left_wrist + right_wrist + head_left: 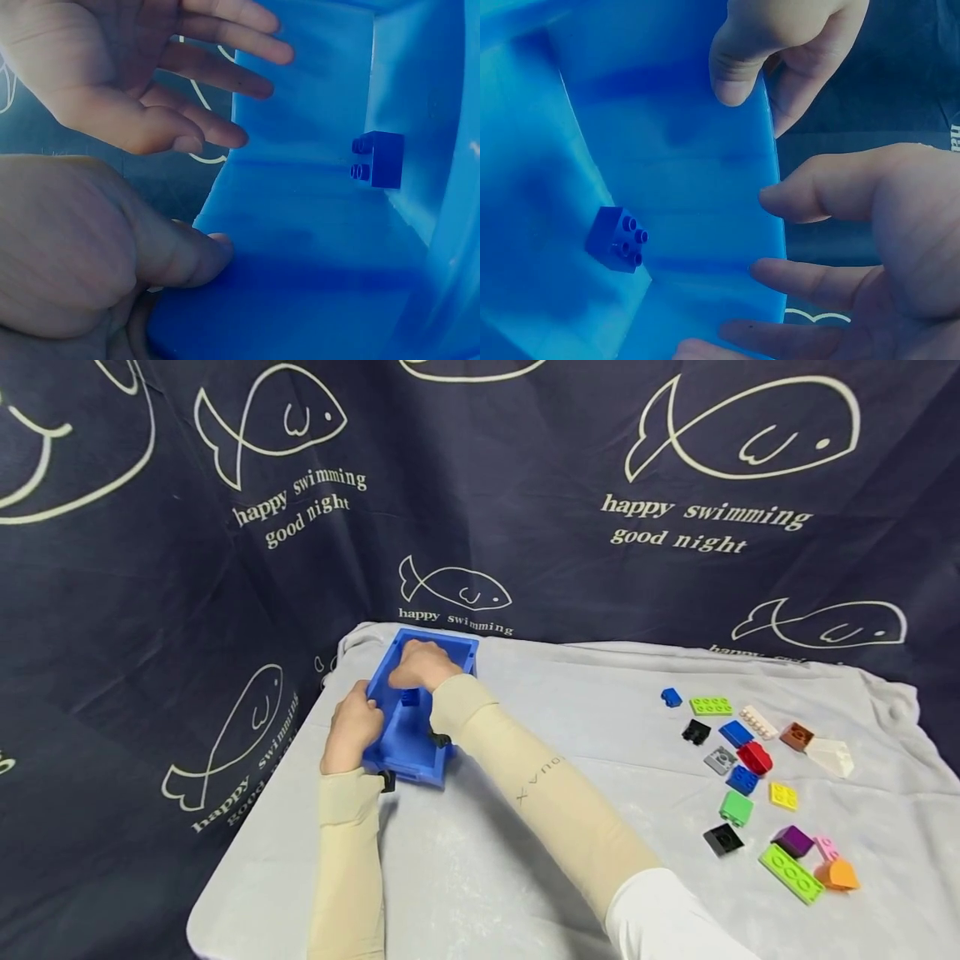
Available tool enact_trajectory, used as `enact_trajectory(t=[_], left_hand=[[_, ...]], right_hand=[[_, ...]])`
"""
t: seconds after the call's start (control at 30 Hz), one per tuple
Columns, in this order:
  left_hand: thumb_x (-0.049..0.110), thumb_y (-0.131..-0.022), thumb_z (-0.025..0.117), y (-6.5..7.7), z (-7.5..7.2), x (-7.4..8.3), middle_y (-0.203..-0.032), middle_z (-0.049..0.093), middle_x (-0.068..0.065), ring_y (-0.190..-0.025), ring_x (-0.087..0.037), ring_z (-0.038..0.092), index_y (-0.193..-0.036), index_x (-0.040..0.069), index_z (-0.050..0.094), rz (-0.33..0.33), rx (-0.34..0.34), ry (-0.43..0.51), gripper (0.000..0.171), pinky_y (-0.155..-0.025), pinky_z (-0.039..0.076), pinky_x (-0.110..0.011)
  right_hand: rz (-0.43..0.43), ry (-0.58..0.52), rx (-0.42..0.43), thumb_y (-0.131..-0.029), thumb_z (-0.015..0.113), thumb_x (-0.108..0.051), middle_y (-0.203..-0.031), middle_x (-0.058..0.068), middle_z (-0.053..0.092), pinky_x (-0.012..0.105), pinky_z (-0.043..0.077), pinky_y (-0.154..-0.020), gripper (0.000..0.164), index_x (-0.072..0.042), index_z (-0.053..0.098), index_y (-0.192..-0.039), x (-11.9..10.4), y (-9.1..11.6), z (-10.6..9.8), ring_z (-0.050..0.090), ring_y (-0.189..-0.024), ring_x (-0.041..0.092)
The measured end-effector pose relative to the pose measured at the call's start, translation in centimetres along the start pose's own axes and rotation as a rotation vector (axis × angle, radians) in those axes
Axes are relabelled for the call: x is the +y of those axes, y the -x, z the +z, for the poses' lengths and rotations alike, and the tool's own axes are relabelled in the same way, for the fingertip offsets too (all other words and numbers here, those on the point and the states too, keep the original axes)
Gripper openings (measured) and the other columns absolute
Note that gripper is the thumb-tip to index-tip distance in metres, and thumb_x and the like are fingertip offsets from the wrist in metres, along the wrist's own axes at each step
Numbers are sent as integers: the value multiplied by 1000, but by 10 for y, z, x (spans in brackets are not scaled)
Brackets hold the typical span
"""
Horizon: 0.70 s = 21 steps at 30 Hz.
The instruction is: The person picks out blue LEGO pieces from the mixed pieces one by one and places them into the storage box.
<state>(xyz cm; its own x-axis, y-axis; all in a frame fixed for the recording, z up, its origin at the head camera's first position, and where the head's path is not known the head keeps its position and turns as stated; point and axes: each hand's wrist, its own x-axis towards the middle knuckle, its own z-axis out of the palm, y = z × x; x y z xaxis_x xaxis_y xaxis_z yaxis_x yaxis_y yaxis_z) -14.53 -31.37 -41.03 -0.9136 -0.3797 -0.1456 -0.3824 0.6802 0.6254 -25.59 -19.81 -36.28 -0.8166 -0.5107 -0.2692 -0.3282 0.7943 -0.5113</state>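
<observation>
One wrinkled light-grey cloth (577, 693) covers the tabletop I am watching, and dark navy fabric (540, 568) printed with pale fish outlines and "happy swimming good night" hangs behind and to the left. Loose plastic toy bricks lie across the right side, well apart from the hands: among them a red rounded brick (753, 758), a purple brick (793, 841) and an orange rounded piece (837, 875). From my head view, the beige right sleeve (555, 793) crosses the cloth and hides part of the open blue plastic bin (408, 739), whose left wall the left hand (352, 727) grips. The right hand (420, 665) is over the bin, hiding its own fingers there; both wrist views show me those fingers spread and holding nothing. A small dark-blue plastic brick (409, 697) is inside the bin; only the right wrist view gives me its four studs clearly, near the wall-floor seam.
</observation>
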Motion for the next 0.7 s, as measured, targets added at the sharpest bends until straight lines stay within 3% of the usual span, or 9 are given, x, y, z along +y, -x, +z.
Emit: enact_trajectory(t=[0.17, 0.3, 0.43, 0.5, 0.57, 0.63, 0.7], left_hand=[[11, -106, 36, 0, 0, 0, -146, 53, -29, -133, -49, 52, -153, 3, 40, 2, 0, 2, 47, -109, 43, -62], [11, -106, 36, 0, 0, 0, -146, 53, -30, -133, -49, 52, -152, 2, 40, 7, 1, 2, 47, -109, 43, -62], [11, -106, 36, -1, 0, -1, -146, 53, -30, -133, -49, 53, -152, 2, 40, 9, 10, 0, 48, -108, 43, -62], [11, -106, 36, 0, 0, -1, -146, 53, -30, -132, -49, 53, -152, 2, 40, 7, 11, 0, 48, -108, 43, -62], [11, -106, 37, 0, 0, -1, -145, 53, -30, -132, -49, 53, -152, 2, 40, 6, 9, -1, 47, -108, 43, -62], [11, -106, 37, 0, 0, -1, -145, 54, -30, -131, -49, 54, -152, 2, 40, 5, 9, 0, 47, -108, 44, -62], [11, -106, 37, 0, 1, -1, -144, 54, -30, -131, -49, 54, -152, 2, 41, 6, 11, -1, 47, -108, 44, -62]], right_hand=[[34, -3, -57, -83, 73, -33, -67, -2, 41, 36, 49, -67, 36, -18, 44, -67, 6, -28, 12, 60, -80, 26], [49, -8, -56, -81, 75, -33, -61, -3, 35, 37, 49, -63, 41, -18, 41, -64, 9, -44, 20, 59, -73, 26], [8, 4, -29, -80, 76, -34, -60, -4, 32, 35, 43, -57, 41, -19, 41, -64, 11, -42, 17, 50, -62, 23], [-14, 11, -12, -82, 75, -32, -68, -2, 47, 35, 47, -63, 28, -17, 53, -73, 7, -27, 9, 54, -70, 23], [-35, 18, 7, -85, 74, -31, -91, 1, 64, 36, 53, -77, 22, -13, 66, -95, 3, -8, 0, 62, -87, 24], [-58, 3, 24, -88, 72, -31, -120, 5, 69, 39, 54, -92, 41, -11, 68, -123, 1, 6, -5, 64, -109, 27], [-84, -11, 39, -92, 72, -33, -143, 5, 62, 42, 50, -106, 57, -13, 60, -144, 1, 17, -9, 59, -128, 29]])
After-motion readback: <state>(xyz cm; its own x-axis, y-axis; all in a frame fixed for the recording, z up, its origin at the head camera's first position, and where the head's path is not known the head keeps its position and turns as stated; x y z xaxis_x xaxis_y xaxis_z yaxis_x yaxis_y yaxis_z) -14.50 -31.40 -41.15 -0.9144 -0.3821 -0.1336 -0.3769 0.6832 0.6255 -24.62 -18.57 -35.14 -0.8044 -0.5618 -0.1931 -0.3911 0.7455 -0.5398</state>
